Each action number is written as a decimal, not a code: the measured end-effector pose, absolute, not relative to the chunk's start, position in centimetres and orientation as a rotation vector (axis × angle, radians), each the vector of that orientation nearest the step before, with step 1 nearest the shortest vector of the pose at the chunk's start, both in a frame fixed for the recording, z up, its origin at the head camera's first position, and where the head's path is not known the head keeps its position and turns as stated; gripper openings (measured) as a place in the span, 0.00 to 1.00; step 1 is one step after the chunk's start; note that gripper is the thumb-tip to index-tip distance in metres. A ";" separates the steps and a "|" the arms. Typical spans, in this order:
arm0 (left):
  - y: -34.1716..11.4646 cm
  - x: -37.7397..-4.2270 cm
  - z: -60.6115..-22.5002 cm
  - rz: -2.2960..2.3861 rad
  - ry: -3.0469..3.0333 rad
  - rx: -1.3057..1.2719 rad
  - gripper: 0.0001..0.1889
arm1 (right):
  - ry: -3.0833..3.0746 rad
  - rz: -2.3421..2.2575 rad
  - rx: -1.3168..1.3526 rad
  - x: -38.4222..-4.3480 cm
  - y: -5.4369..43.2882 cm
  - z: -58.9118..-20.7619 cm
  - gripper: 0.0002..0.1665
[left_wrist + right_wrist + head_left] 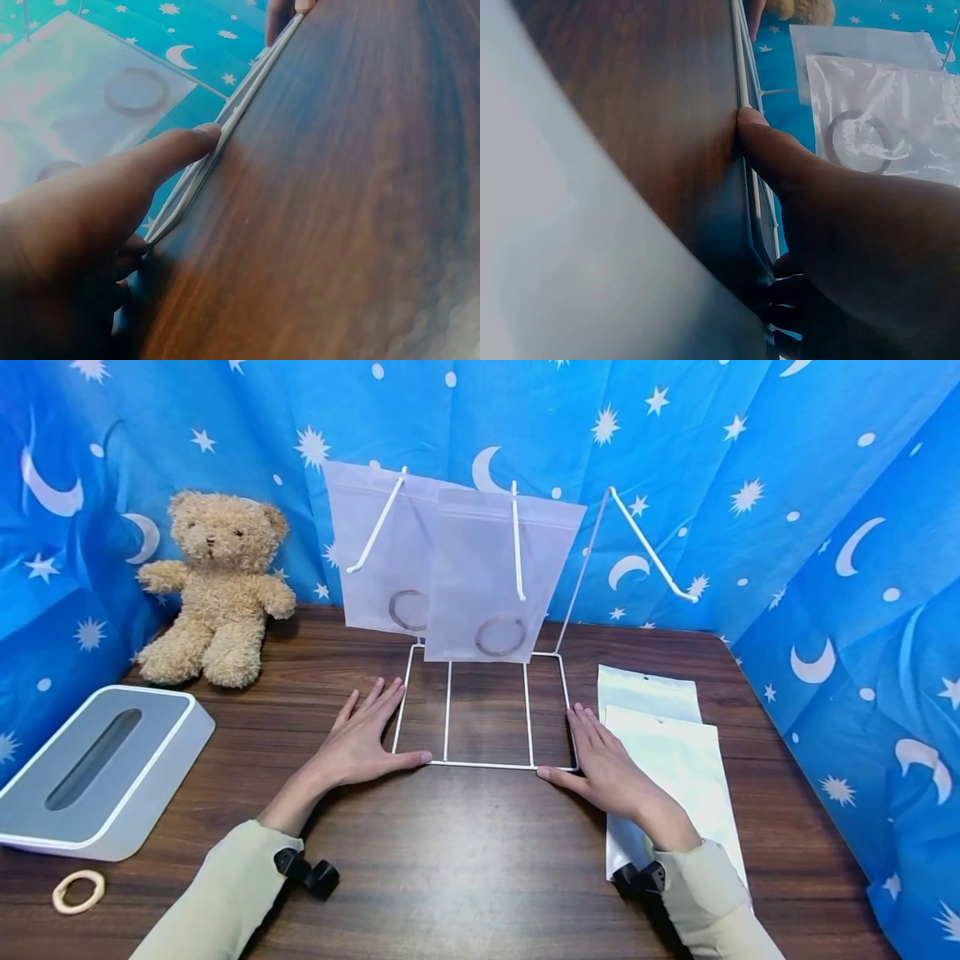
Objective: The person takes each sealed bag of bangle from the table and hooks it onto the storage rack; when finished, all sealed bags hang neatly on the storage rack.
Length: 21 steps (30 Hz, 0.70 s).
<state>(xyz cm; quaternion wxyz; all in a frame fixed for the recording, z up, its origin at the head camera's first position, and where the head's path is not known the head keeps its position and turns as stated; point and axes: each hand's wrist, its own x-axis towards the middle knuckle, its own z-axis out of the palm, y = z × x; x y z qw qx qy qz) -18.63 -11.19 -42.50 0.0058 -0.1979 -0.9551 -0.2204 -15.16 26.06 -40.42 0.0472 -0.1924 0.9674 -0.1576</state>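
White wire display rack stands between the two hands on the wooden table. Only the head view takes in the tissue box and cream ring left of the left hand; the wrist views bring close each thumb tip touching the base's front bar, and the right one catches just a piece of the teddy bear sitting beyond the left hand. That hand and the right hand lie with thumb and straight fingers spread wide at the base's front corners. The rack is slim, with a rectangular base and prongs sloping down toward the hands. Counted: three prongs; two hanging translucent zip bags, each with one brown ring; two overlapping whitish pouches by the right hand; one bear; one box.
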 end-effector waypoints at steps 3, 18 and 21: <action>-11.1 -18.6 -42.4 -0.675 -2.992 -0.621 0.63 | 2.949 -0.476 -0.576 -15.1 26.1 -40.5 0.61; -11.0 -18.6 -42.4 -0.656 -3.001 -0.646 0.63 | 2.946 -0.769 -0.418 -15.5 29.7 -36.4 0.56; -11.1 -18.7 -42.4 -0.642 -3.004 -0.649 0.64 | 2.935 -0.641 -0.191 -14.9 32.9 -34.6 0.62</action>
